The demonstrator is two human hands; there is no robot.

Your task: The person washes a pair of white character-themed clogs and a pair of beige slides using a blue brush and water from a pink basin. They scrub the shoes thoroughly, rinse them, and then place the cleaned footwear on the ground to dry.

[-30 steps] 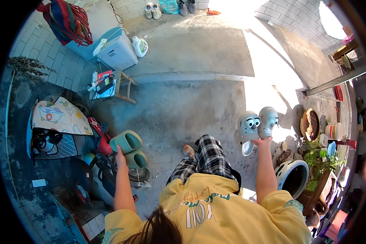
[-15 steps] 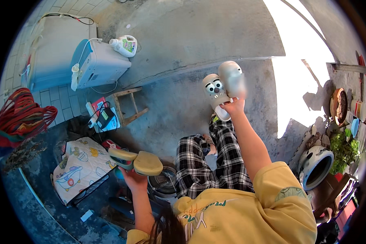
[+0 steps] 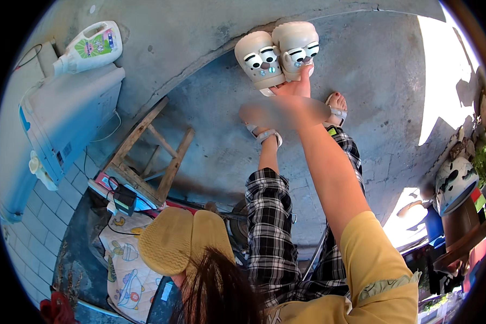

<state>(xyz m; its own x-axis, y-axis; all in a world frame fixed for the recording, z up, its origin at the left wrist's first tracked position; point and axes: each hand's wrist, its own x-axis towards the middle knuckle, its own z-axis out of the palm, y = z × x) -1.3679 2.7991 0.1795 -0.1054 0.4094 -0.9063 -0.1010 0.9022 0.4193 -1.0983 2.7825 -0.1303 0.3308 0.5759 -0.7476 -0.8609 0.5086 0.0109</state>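
Observation:
My right hand (image 3: 295,86) is stretched far out and grips a pair of cream clogs (image 3: 278,54) with cartoon eyes, pinched side by side at their near ends. Sandalled feet show beneath and beside that arm. Lower left, a pair of tan-yellow slippers (image 3: 167,240) is held up, soles showing, by my left hand (image 3: 180,280). Only a sliver of that hand shows; dark hair and the slippers cover the rest.
Left of the feet stands a wooden stool frame (image 3: 170,154). A white detergent bottle (image 3: 94,47) rests on a white-and-blue appliance (image 3: 75,108). A patterned quilted cloth (image 3: 129,281) lies lower left. A spotted pot (image 3: 454,181) stands at the right.
The view has shifted and turned. The clogs, still in my right hand, sit higher in the picture. The slippers now show their soles, and both sandalled feet have come into view.

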